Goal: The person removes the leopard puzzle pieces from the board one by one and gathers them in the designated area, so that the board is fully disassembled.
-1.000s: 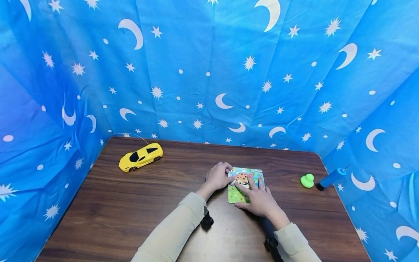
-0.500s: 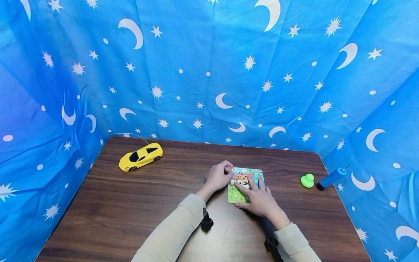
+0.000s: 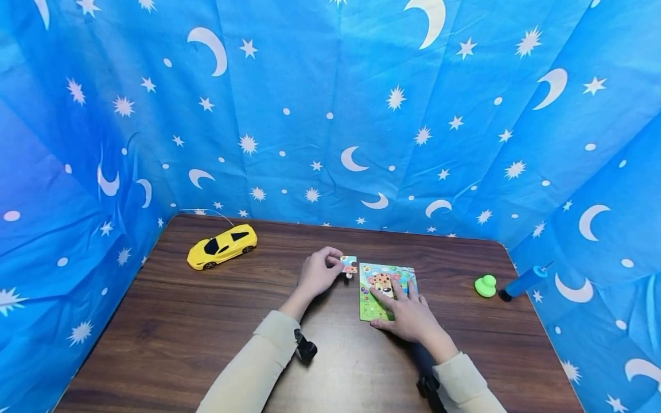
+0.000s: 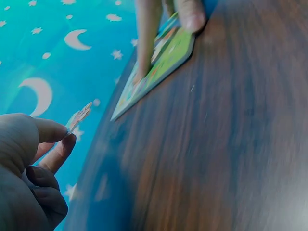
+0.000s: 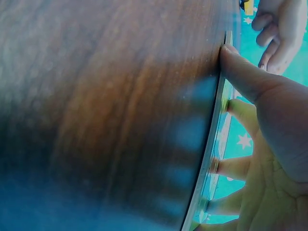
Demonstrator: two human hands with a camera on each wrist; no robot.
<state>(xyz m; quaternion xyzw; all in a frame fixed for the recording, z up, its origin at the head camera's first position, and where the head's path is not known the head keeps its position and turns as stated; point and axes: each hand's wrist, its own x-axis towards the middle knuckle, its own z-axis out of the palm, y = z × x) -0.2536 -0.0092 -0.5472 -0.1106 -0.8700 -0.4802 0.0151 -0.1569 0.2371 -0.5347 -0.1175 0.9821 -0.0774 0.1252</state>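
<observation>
Between thumb and forefinger, my left hand (image 3: pixel 316 274) pinches a jigsaw piece (image 3: pixel 349 263), held up just left of the puzzle. The left wrist view shows that piece (image 4: pixel 80 117) edge-on, above the table. A square jigsaw puzzle (image 3: pixel 368 311) with a spotted cartoon animal lies flat on the table. My right hand (image 3: pixel 412 316) rests on it with fingers spread, covering much of its right side. In the right wrist view, the thumb (image 5: pixel 240 70) touches the puzzle's near edge while several fingertips press its top.
A yellow toy car (image 3: pixel 223 248) stands at the table's back left. Toward the right edge are a green knob-shaped object (image 3: pixel 485 285) and a blue cylinder with a thin tip (image 3: pixel 524 282). Blue moon-and-star cloth (image 3: pixel 289 143) hangs around the dark wooden table (image 3: pixel 206 321).
My left hand has lifted a jigsaw piece away from the puzzle's upper left area and moved left with it. My right hand stays in place on the puzzle.
</observation>
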